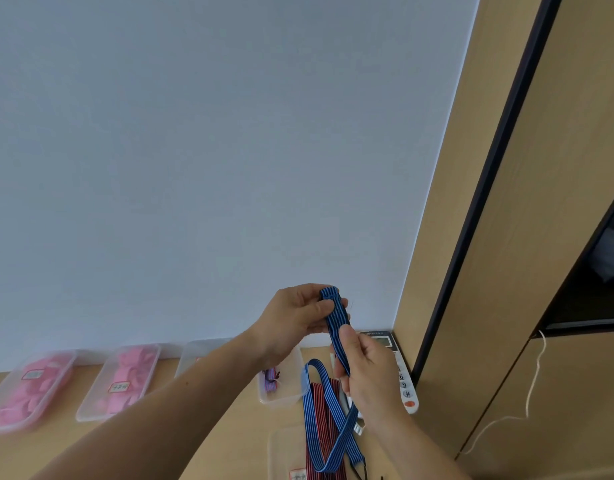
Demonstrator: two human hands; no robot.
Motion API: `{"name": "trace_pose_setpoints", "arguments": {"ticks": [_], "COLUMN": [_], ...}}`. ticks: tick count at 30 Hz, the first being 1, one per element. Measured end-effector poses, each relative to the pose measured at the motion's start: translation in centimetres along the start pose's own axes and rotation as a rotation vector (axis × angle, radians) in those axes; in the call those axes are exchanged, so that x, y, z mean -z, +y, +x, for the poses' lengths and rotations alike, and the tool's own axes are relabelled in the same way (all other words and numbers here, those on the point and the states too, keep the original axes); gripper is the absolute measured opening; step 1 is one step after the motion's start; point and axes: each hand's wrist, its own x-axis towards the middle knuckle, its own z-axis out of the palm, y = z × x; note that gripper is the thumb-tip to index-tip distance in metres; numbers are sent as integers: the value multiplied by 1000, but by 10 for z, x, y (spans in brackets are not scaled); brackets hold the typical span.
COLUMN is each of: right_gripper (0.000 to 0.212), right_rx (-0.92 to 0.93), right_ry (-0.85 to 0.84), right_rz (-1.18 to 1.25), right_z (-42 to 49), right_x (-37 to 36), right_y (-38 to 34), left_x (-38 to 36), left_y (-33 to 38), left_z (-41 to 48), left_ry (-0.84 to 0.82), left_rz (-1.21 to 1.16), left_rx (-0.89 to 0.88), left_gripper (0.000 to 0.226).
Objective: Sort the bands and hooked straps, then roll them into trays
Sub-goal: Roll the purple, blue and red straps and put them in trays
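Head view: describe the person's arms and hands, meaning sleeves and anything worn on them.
Both arms are bare: no sleeve shows on the left forearm or the right forearm up to the frame's edge. The left hand and the right hand wear no gloves, and no ring, watch or bracelet shows on the sides in view. The nails in view look unpainted.
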Motion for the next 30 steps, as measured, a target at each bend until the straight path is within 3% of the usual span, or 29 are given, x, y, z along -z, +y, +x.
{"name": "trace_pose_setpoints", "arguments": {"ticks": [5,13,18,22,27,30], "right_gripper": [57,59,62,55,53,66], "right_rx": [-84,-53,-30,-75,-121,-180], "right_ry": [6,54,50,-11,-40,-63], "right_rz": [-15,-137,-120,-24,12,112], "right_z": [4,13,17,17,19,18], "right_x": [3,0,-3,-5,-6,-7], "right_y": [2,7,3,0,-1,-5], "left_x": [0,-2,6,9,18,21], "left_y": [-1,-8,-11,-12,-20,-30], "left_z": [0,1,3,8,9,5], "left_ry": [32,44,46,74,106,59], "left_rz": [251,494,335,379,682,905], "left_rx": [-70,-141,-129,-171,-256,-406], "left_gripper": [25,26,27,25,27,23]}}
